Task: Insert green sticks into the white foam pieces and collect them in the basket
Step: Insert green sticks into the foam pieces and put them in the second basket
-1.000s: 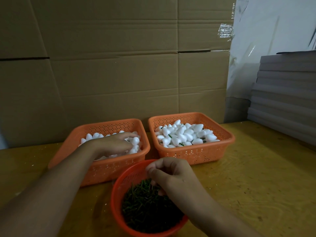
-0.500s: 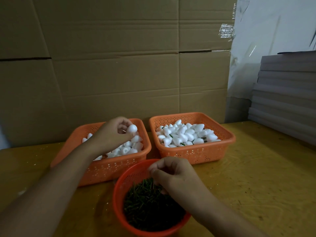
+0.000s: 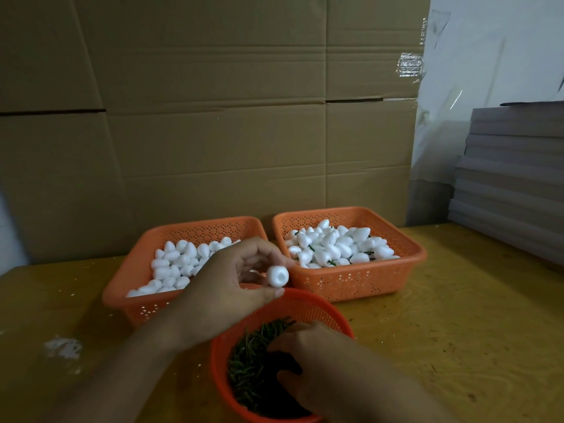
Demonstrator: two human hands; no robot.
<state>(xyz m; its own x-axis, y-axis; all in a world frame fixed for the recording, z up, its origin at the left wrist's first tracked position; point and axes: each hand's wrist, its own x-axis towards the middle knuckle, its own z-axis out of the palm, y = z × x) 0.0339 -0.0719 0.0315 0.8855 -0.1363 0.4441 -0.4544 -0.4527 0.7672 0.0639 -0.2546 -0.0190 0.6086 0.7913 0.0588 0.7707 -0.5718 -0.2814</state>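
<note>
My left hand [image 3: 232,282] pinches one white foam piece [image 3: 277,276] between thumb and fingers, above the gap between the left basket [image 3: 189,227] and the round basket [image 3: 305,303]. My right hand [image 3: 317,352] reaches down into the round orange basket, fingers curled among the green sticks [image 3: 253,355]; its fingertips are lost in the dark pile. The left orange basket holds plain foam pieces [image 3: 177,264]. Foam pieces with green sticks in them [image 3: 335,242] lie in the right orange basket [image 3: 351,285].
A cardboard wall [image 3: 213,117] stands right behind the baskets. Grey boards [image 3: 512,178] are stacked at the right edge of the yellow wooden table [image 3: 442,331]. White foam crumbs [image 3: 64,346] lie on the table at the left.
My left hand lifted a foam piece out of the left basket and carried it right and toward me. My right hand sank deeper into the sticks.
</note>
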